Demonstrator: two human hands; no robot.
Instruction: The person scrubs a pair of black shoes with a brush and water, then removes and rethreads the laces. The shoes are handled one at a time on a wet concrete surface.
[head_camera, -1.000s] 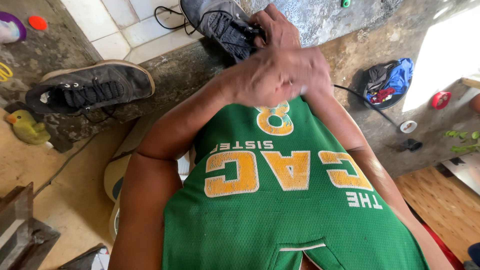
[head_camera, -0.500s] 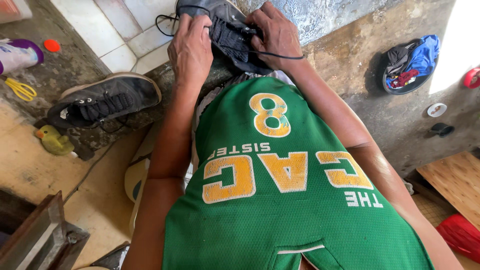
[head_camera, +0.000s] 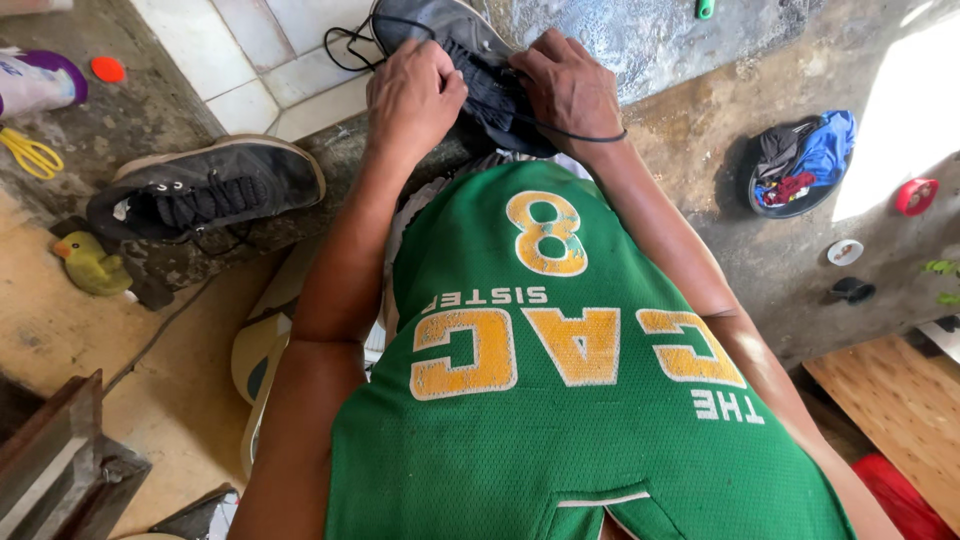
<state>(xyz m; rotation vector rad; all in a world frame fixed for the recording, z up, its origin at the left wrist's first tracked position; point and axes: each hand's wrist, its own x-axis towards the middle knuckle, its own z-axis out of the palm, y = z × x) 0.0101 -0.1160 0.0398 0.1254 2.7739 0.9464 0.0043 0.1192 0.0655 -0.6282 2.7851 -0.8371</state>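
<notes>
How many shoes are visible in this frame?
2. One dark shoe is held by the left hand and right hand at top centre; the other shoe lies on the ledge at left. Others may be hidden.

Two hands, two shoes, and some small things around them

I count two hands, the left hand and the right hand, and two dark shoes: one shoe under the hands, one other shoe lying on the left side. There is one yellow toy duck, one pair of yellow scissors, one orange cap, one basin with clothes, one red lid and one white lid.
</notes>
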